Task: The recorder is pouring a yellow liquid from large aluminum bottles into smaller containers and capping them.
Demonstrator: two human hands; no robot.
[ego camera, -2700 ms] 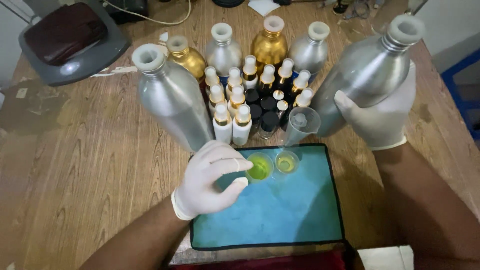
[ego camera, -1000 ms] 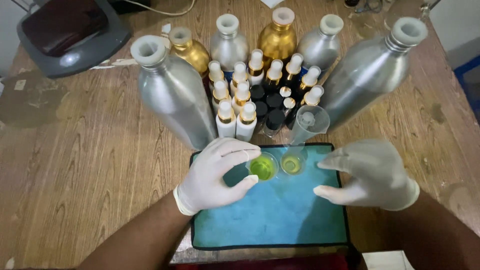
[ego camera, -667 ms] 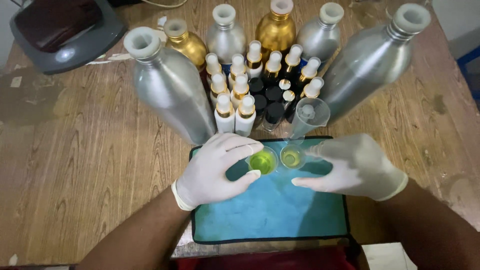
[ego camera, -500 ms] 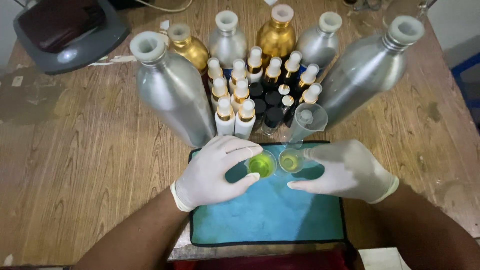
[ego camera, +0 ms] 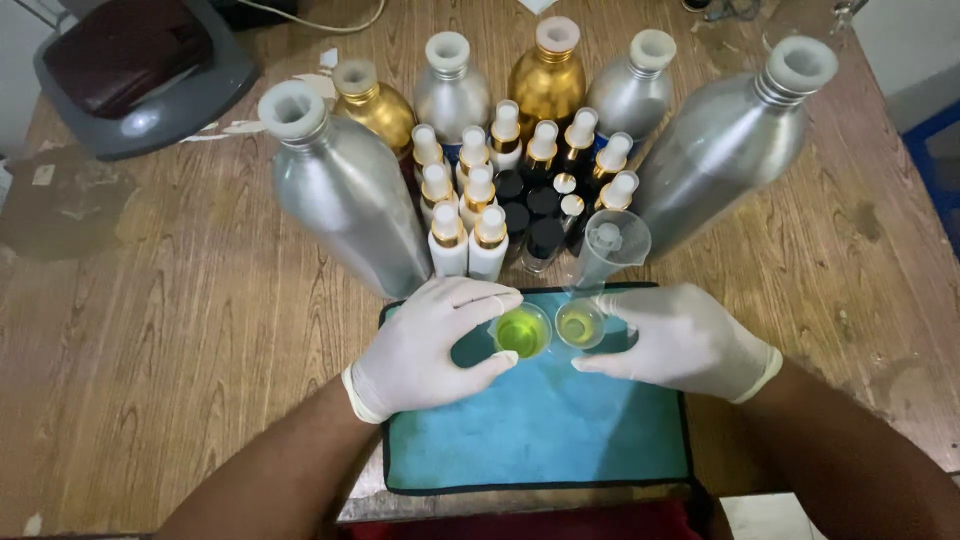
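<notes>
Both hands wear white gloves and rest on a blue cloth mat [ego camera: 540, 430] laid on the wooden table [ego camera: 160, 340]. The left hand [ego camera: 430, 345] curls its thumb and fingers around a small clear cup of bright green liquid [ego camera: 520, 332], grasping it by the sides; the cup stands upright on the mat. Just to the right of those fingertips, touching or nearly touching the first cup, stands a second small clear cup of paler yellow-green liquid [ego camera: 580, 325]. The right hand [ego camera: 685, 340] has its thumb and forefinger closed around this second cup, the other fingers spread loosely over the mat.

Just beyond the right forefinger stands a clear plastic measuring beaker [ego camera: 612, 245]. Farther past the fingertips of both hands is a cluster of small white spray bottles with gold collars [ego camera: 470, 215] and dark-capped vials [ego camera: 535, 215]. A large silver aluminium bottle [ego camera: 345, 195] leans beyond the left knuckles, another large silver bottle [ego camera: 725, 145] beyond the right, with gold and silver bottles [ego camera: 545, 75] behind.
</notes>
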